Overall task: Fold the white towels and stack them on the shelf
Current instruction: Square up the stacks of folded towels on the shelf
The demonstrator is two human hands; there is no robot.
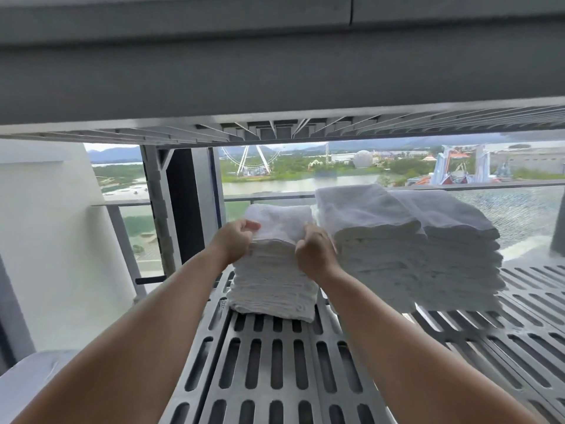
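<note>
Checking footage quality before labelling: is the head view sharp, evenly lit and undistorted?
Head view: outdoor daylight backlights the stacks of folded white towels, greying the right ones; the wide lens bows the grey slotted metal shelf; left hand and right hand look slightly soft.

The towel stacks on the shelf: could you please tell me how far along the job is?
Done: two tall folded stacks stand on the slotted shelf. In hand: the left hand and right hand grip the top towel of the shorter stack beside them. Left: releasing it; no unfolded towels are in view.
</note>
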